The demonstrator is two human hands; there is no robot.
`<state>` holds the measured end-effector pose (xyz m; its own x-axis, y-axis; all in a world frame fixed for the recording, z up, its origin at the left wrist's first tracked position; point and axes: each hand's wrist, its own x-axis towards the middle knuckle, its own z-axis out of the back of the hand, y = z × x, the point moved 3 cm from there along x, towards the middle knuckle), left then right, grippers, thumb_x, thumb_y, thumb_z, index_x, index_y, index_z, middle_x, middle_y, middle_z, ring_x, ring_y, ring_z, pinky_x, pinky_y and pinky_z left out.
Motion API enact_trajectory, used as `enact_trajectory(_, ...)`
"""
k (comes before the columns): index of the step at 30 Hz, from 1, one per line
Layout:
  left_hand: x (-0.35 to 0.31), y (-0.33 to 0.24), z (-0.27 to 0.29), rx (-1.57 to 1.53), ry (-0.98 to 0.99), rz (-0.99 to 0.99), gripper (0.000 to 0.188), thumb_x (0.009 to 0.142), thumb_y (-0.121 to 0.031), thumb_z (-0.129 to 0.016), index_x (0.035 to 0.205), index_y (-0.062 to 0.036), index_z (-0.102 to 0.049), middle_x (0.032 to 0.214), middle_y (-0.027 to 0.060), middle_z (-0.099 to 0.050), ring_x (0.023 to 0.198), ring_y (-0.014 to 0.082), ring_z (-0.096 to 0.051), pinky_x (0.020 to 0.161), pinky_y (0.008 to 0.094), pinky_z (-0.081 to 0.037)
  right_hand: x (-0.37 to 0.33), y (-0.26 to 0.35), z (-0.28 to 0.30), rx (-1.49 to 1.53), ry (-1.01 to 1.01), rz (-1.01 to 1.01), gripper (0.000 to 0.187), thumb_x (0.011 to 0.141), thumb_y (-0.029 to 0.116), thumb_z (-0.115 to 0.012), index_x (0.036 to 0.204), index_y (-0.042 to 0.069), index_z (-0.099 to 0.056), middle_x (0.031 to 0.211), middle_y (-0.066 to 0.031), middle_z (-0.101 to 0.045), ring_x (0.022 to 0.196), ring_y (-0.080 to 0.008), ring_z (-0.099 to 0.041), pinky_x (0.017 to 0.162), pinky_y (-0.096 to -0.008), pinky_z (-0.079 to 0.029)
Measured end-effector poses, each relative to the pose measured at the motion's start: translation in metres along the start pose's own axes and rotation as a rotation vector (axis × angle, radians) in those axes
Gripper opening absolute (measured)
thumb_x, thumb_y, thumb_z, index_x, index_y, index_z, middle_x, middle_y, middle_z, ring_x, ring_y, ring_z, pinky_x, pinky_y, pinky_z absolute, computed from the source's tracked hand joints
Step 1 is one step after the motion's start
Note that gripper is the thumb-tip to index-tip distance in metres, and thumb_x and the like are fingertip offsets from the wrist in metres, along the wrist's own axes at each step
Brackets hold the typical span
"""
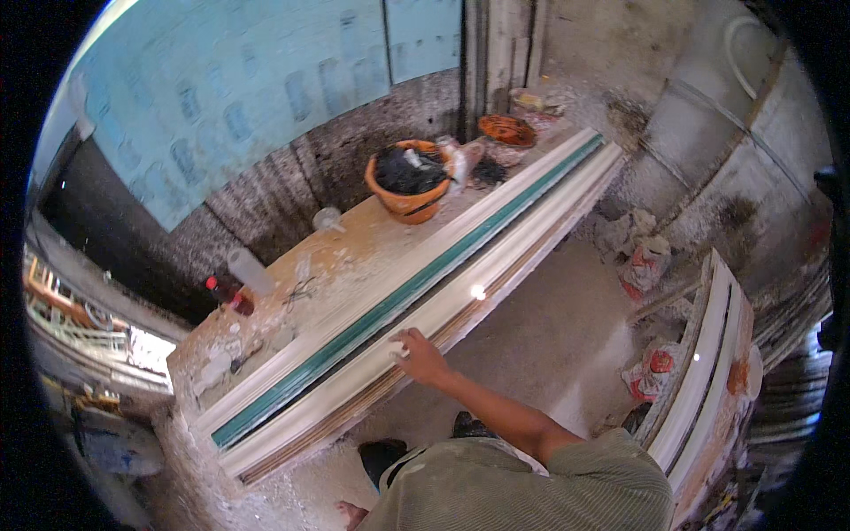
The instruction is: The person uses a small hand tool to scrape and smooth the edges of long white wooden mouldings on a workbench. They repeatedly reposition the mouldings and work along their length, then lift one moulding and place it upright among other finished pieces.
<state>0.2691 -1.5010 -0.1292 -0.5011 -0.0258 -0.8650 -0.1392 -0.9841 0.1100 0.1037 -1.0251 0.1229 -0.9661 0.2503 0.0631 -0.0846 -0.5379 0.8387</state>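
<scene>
My right hand (420,356) rests on the near cream moulding strip (354,376), its fingers bent and closed around a small pale piece against the surface. I cannot make out what that piece is. Beyond this strip lies a long green mould strip (381,320), with another cream strip (292,370) along its far side. All of them run diagonally across the bench. Low in the picture, beside my shirt, a small part of my left hand (351,513) shows away from the strips. Its fingers are mostly hidden, so their state is unclear.
An orange bucket (414,211) with dark contents stands on the dusty bench (354,232). Behind are an orange bowl (507,130), a dark red bottle (228,296) and a white container (251,270). More white mouldings (695,372) lean at right, near crumpled bags (651,372).
</scene>
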Motion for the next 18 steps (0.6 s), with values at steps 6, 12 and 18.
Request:
enact_trajectory(6, 0.002, -0.063, 0.023, 0.595, 0.170, -0.138, 0.049, 0.091, -0.046, -0.062, 0.133, -0.0212, -0.063, 0.141, 0.0054, -0.060, 0.132, 0.0304, -0.054, 0.100, 0.0549, -0.044, -0.055, -0.074, 0.086, 0.117, -0.179, -0.029, 0.031, 0.089, 0.019, -0.072, 0.118, 0.008, -0.067, 0.108, -0.0127, -0.058, 0.088, -0.0231, -0.064, 0.081, -0.0379, -0.054)
enact_trajectory(12, 0.011, -0.134, 0.025, 0.313, 0.112, -0.206, 0.040, 0.087, -0.042, -0.061, 0.116, -0.0166, -0.073, 0.127, 0.0099, -0.068, 0.122, 0.0310, -0.063, 0.097, 0.0504, -0.049, -0.128, -0.170, 0.167, 0.064, -0.250, -0.287, 0.029, 0.088, 0.020, -0.073, 0.115, 0.011, -0.069, 0.097, -0.0113, -0.060, 0.085, -0.0229, -0.063, 0.077, -0.0382, -0.052)
enact_trajectory(18, 0.052, -0.223, 0.049, -0.001, 0.176, -0.326, 0.034, 0.088, -0.033, -0.060, 0.111, -0.0107, -0.072, 0.111, 0.0143, -0.071, 0.108, 0.0320, -0.066, 0.089, 0.0463, -0.055, -0.156, -0.224, 0.229, -0.153, -0.022, -0.432, 0.030, 0.092, 0.033, -0.069, 0.113, 0.012, -0.072, 0.098, -0.0152, -0.068, 0.096, -0.0289, -0.066, 0.087, -0.0432, -0.052)
